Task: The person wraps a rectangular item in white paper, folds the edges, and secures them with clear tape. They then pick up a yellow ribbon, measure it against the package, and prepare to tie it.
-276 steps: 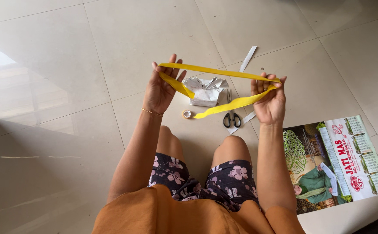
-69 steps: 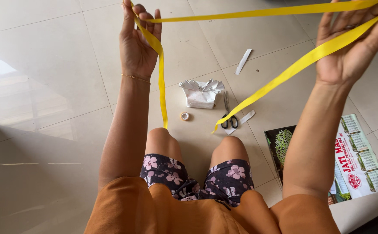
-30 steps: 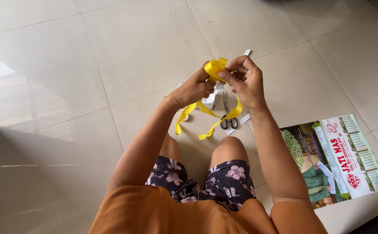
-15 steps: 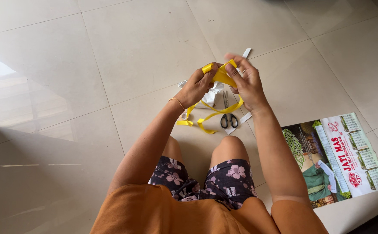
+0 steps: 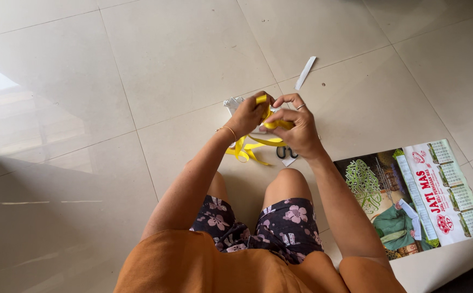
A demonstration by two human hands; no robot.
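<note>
Your left hand (image 5: 250, 115) and right hand (image 5: 296, 127) each grip the yellow ribbon (image 5: 271, 123) tight — bunched above the white paper packet (image 5: 233, 103) — its tails trailing on the floor (image 5: 166, 65).

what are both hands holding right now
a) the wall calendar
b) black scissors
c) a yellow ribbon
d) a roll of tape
c: the left hand and right hand pinch a bunched yellow ribbon between them, its loose ends trailing to the tiled floor; the scissors lie below them.
</note>
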